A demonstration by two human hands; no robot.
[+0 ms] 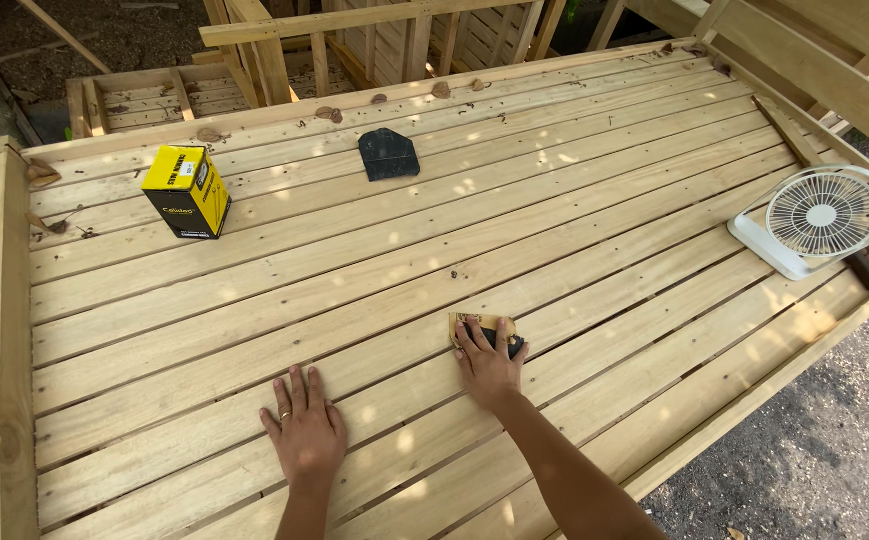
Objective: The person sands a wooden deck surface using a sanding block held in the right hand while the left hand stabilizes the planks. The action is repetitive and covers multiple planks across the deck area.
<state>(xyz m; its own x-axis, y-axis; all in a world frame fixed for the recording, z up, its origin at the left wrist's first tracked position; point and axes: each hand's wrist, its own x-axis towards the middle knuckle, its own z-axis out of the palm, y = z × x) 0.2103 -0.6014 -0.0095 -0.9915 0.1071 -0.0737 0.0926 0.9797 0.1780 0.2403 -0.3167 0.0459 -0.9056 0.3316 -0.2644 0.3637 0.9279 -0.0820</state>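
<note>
The right hand (489, 362) lies on a small pad of tan sandpaper with a dark block (484, 331) under it, pressing it flat against the large slatted platform of pale, unfinished wooden planks (374, 260). Its fingers are spread and bent lightly over the pad, holding it down rather than wrapping around it. The pad sits toward the near edge of the platform, somewhat right of the middle of that edge.

The left hand (301, 428) rests palm down on the bare planks, fingers stretched out and slightly apart, gripping nothing; a ring shows on one finger. It lies near the same edge, to the left of the right hand and apart from it.

Toward the far left corner stands a yellow and black cardboard box (187, 190). Near the middle of the far edge lies a dark, five-sided sanding sheet (387, 154), flat on the planks. At the right edge a small white round-grilled fan (817, 219) rests tilted, its grille facing upward. Brown dry leaves (328, 114) are scattered along the far edge.
</note>
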